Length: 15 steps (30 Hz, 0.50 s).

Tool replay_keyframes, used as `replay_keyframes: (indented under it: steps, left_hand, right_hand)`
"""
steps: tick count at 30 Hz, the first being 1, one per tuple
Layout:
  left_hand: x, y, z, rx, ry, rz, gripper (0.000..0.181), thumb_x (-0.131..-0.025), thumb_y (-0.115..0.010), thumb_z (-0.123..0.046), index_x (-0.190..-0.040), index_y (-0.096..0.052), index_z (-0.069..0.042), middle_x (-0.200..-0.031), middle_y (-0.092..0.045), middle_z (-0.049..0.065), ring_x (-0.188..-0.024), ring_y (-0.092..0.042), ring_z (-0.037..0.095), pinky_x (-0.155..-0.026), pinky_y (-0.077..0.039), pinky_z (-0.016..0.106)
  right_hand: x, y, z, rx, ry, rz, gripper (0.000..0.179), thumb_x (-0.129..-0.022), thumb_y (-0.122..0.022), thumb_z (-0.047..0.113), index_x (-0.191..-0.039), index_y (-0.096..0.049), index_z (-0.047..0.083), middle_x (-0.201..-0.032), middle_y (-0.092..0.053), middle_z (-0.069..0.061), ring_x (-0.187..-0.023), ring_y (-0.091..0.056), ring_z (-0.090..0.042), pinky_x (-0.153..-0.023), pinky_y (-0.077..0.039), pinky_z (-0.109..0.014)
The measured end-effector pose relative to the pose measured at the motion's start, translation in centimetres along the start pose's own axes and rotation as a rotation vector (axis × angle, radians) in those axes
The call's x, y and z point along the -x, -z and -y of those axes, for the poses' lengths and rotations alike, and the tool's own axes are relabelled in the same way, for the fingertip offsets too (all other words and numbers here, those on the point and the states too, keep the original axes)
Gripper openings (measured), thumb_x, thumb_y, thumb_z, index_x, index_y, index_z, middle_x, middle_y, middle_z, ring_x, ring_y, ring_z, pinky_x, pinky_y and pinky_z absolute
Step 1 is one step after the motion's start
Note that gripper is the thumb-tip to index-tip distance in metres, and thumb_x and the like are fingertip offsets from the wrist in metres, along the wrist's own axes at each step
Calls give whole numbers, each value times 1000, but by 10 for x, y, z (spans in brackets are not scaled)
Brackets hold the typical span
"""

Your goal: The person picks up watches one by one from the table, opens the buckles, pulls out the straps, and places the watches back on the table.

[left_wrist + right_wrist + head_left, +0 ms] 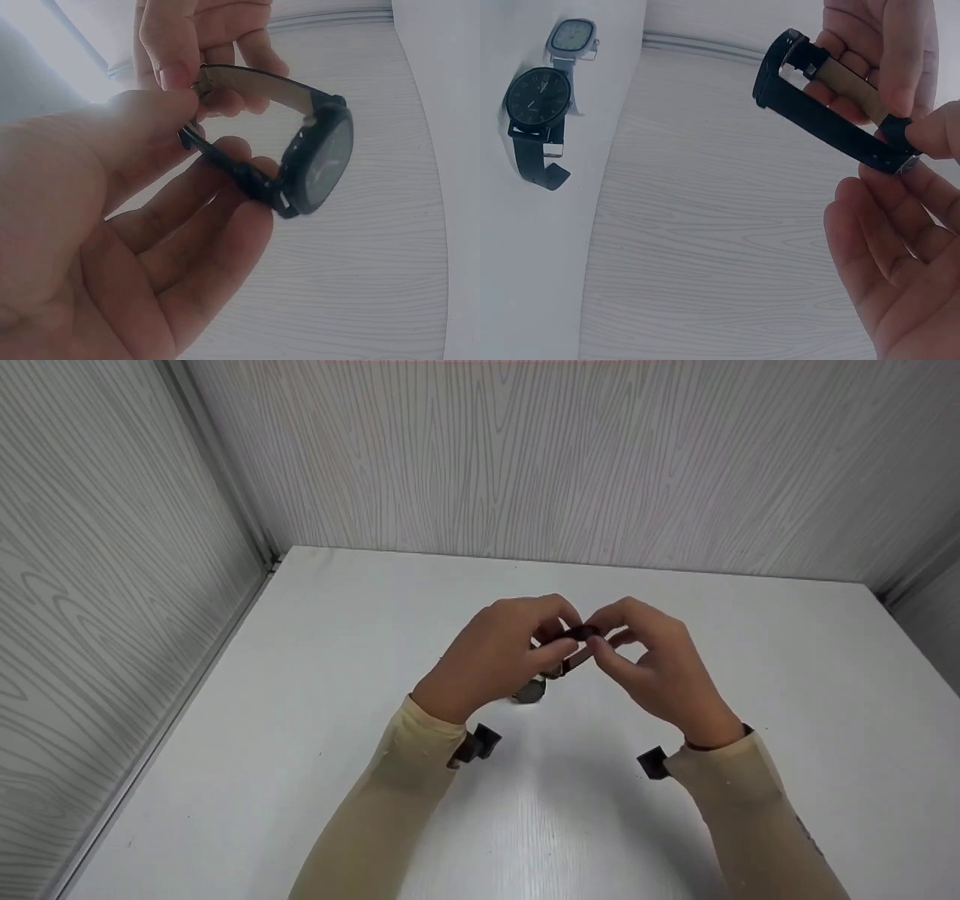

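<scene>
A watch with a dark strap (583, 632) is held up between both hands in the head view. Thumb and fingers of the left hand (510, 649) pinch the strap from one side, and the right hand (652, 660) pinches its joined ends from the other. The strap makes a closed loop, tan inside (851, 88) in the right wrist view. Its metal buckle (908, 164) shows at the right fingertips. In the left wrist view the round watch face (328, 159) hangs at the loop's far end, turned outward. Fingers partly hide where the strap ends meet.
In the right wrist view, a black watch (538, 97) and a pale square-faced watch (573, 37) lie side by side on the white table (360, 607). Wood-grained panels (480, 457) rise behind the table and along its sides. Both wrists carry small dark cameras (655, 763).
</scene>
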<state>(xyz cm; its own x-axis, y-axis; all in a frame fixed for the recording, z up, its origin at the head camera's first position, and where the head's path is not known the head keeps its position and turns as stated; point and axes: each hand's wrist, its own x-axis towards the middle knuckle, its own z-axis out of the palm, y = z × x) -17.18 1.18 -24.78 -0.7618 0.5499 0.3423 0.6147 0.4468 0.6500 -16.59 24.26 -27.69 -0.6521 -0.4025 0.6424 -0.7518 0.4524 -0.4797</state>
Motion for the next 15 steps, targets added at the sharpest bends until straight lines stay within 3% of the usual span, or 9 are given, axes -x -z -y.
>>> replay_keyframes:
  steps: [4, 11, 15]
  left_hand:
    - [-1, 2, 2, 51, 10, 22, 16, -103, -70, -11, -118, -72, -15, -105, -74, -7, -93, -69, 1, -85, -55, 26]
    - [-1, 5, 4, 130, 62, 48, 38, -100, -69, -4, -136, -62, -13, -104, -75, -4, -93, -72, 6, -89, -55, 29]
    - [-1, 6, 4, 138, 59, 73, 43, -100, -70, -4, -140, -59, -12, -105, -75, -3, -95, -72, 7, -91, -55, 29]
  right_hand:
    - [1, -1, 1, -72, -50, -28, 13, -100, -70, -3, -111, -69, 2, -106, -73, 0, -96, -71, -13, -79, -59, -24]
    - [0, -2, -2, -167, -69, -49, 10, -100, -68, -6, -110, -68, -3, -104, -72, -8, -92, -75, -18, -79, -61, -26]
    - [-1, -3, -3, -229, -86, -61, 10, -100, -67, -7, -110, -67, -6, -102, -72, -16, -89, -76, -20, -79, -62, -28]
